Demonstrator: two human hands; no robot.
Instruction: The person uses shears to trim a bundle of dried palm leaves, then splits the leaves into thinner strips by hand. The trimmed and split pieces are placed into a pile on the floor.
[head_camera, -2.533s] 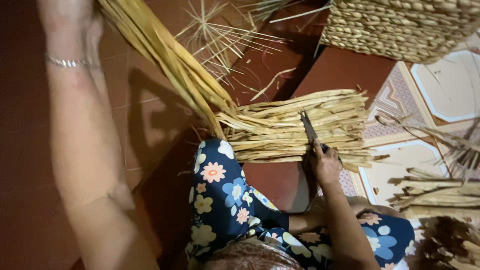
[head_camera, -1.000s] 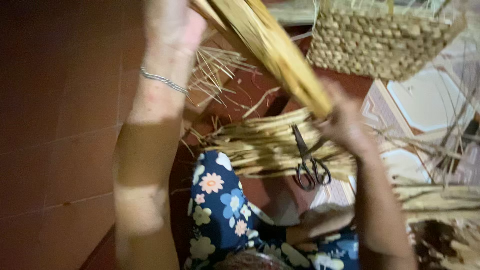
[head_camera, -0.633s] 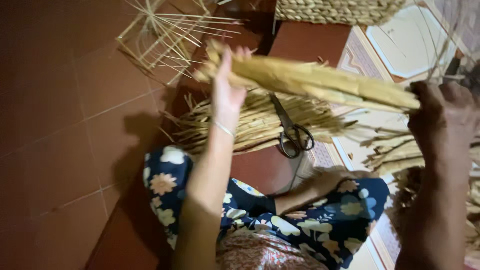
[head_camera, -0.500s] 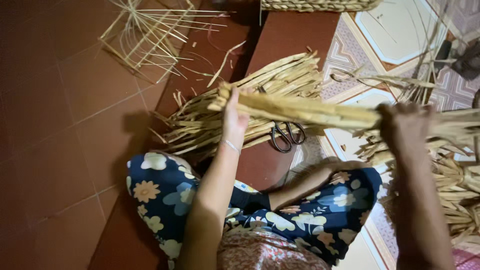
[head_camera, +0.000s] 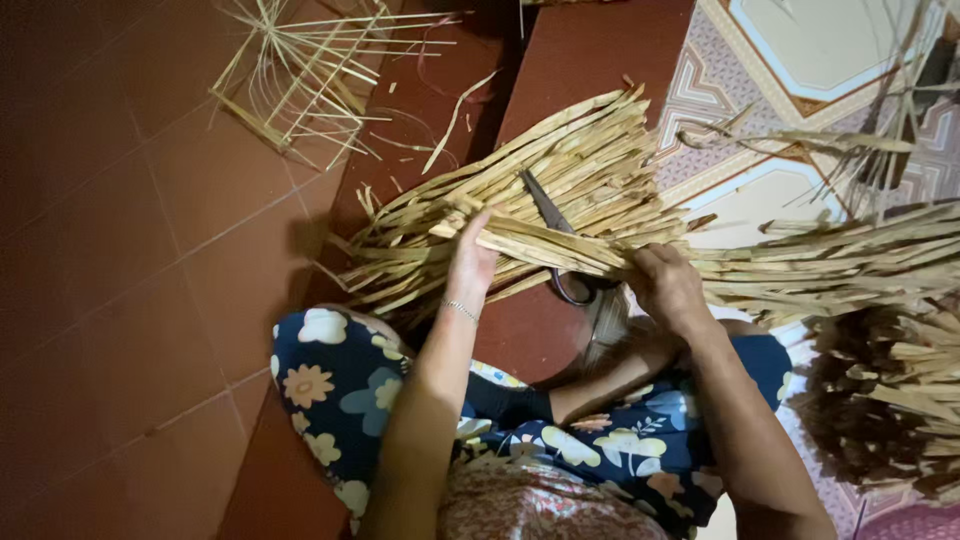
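Head view: a seated person looks down at both hands, which hold one bundle of dried straw strips across the lap.
Left hand (head_camera: 470, 262): wrapped round the left end of the bundle (head_camera: 545, 250), thumb up over the strips; a thin bracelet (head_camera: 461, 309) sits on the wrist.
Right hand (head_camera: 668, 288): closed over the same bundle further right, knuckles up, fingers curled round the strips.
Bundle: lies nearly level, tilted slightly down to the right, running from the left hand through the right hand and fanning out into loose ends toward the right edge.
Pile (head_camera: 560, 170): a larger heap of the same strips lies on the floor just behind the held bundle, slanting up to the right.
Scissors (head_camera: 556, 240): rest on the pile, blades pointing up-left, handles down by the right hand; partly hidden by the bundle.
Frame (head_camera: 300, 70): a woven start with thin spokes sticking out, on the red tiles at upper left, well apart from the hands.
Floor (head_camera: 120, 300): dark red tiles at left, patterned light tiles at upper right.
Clothing (head_camera: 350, 390): dark blue fabric with flowers covers the folded legs below the hands.
Right edge: more loose strips and a dark fibrous heap (head_camera: 860, 400).
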